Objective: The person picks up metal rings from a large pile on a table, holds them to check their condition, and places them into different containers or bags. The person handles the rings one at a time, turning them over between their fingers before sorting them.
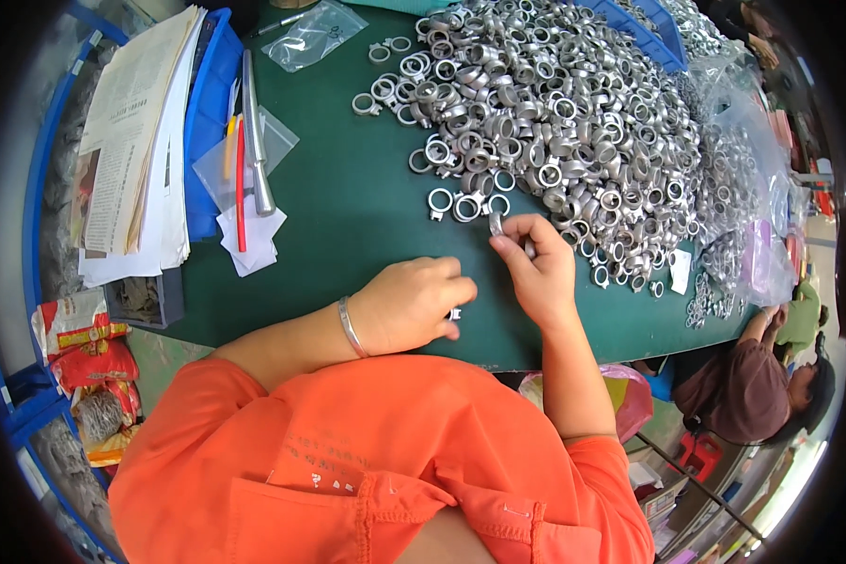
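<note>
Right fingers are clamping on a silver ring.
The ring is sitting at the right hand's 10 o'clock; at 9 o'clock the left hand is curling by a small metal piece, its grip impossible to tell. A heap of similar rings is spreading at 12 o'clock over the green surface; a red pen is lying at 10 o'clock.

Worktable with flat, dark green top, centre. Open shelving rack with blue bars, left edge. Pale greenish floor, lower left. Red plastic stool, lower right. Bright white strip of light, far lower right.
</note>
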A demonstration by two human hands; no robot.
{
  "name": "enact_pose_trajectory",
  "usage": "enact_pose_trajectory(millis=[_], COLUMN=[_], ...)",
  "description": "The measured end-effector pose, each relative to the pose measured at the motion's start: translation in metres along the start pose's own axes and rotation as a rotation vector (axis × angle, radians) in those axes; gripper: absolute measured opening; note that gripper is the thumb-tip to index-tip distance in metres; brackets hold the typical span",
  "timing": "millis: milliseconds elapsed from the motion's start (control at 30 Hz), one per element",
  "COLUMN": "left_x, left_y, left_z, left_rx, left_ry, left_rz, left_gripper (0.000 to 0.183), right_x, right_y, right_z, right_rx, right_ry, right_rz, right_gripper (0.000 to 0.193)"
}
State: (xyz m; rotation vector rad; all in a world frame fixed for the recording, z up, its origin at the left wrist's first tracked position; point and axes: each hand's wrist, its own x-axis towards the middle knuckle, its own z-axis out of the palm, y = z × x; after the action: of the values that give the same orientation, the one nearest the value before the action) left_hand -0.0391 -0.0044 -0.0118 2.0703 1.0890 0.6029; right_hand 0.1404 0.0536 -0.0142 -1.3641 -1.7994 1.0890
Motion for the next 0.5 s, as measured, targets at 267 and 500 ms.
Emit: enact_pose_trajectory(millis=[267, 500], left_x=[0.003, 0.012], left_y=[0.000, -0.013], left_z=[-0.001, -0.002], left_rx=[-0.101, -1.626], left_ry=[-0.083, -0.029], left_rz=[-0.037, -0.457], left_gripper=[0.027, 0.019], right_x=[-0.020, -0.025], right_y=[0.004, 0.004], right_z=[-0.008, -0.010], right_rx=[0.389, 0.202], right_ry=[0.027, 0.135], right_rz=[-0.201, -0.424], right_gripper=[0.013, 0.015])
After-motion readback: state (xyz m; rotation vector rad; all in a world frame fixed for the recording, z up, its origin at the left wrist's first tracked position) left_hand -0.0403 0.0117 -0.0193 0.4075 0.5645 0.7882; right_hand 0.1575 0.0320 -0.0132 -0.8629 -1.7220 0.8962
